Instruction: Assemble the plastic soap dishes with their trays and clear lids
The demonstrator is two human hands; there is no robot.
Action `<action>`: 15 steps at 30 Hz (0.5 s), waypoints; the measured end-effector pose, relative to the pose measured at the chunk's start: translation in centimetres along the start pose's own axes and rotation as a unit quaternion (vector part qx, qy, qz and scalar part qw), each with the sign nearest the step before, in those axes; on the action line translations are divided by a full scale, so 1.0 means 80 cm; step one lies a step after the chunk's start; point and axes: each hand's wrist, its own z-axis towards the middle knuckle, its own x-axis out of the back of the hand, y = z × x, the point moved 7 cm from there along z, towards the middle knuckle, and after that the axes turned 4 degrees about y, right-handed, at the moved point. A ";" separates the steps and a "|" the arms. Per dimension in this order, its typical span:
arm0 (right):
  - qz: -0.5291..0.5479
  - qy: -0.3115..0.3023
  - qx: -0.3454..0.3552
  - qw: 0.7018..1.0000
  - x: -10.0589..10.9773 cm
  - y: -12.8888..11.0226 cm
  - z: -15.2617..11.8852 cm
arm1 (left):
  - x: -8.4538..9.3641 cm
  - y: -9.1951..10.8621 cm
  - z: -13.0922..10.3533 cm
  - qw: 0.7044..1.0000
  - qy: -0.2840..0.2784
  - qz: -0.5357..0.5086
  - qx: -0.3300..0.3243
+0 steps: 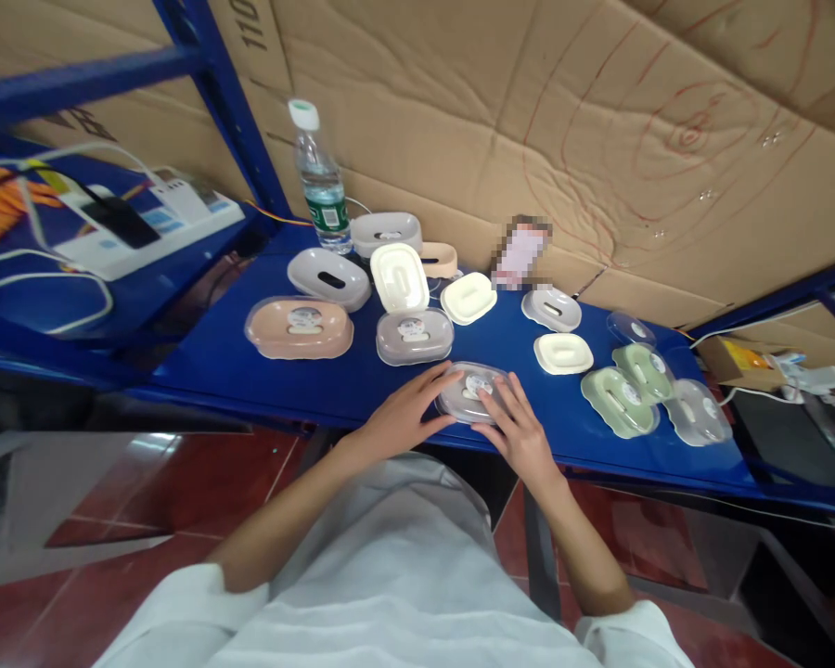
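Far left of the grip, well apart, a pink soap box [299,327] sits on the blue tabletop [250,371], and behind it a water bottle [320,181] stands upright. Closer in, just beyond the grip, a grey soap box [414,336] lies with a cream lid [399,276] propped behind it. The left hand [407,415] lies with open fingers touching the left edge of a clear-lidded soap box [471,393] near the tabletop's front edge; the right hand [516,429] presses its spread fingers on the box's right side, so the box sits between both hands, held lightly rather than clenched. To the right, apart, lie a cream tray [563,353] and green soap boxes [619,401].
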 end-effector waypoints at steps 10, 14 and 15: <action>0.100 0.007 -0.029 0.995 0.003 0.021 -0.009 | -0.003 0.003 0.005 1.000 -0.013 0.017 -0.012; 0.144 -0.003 -0.048 0.988 0.005 0.032 -0.009 | 0.022 0.020 0.010 0.997 0.002 0.043 -0.058; 0.146 -0.006 -0.057 0.988 0.004 0.036 -0.009 | 0.042 0.025 0.014 0.996 0.022 0.052 -0.076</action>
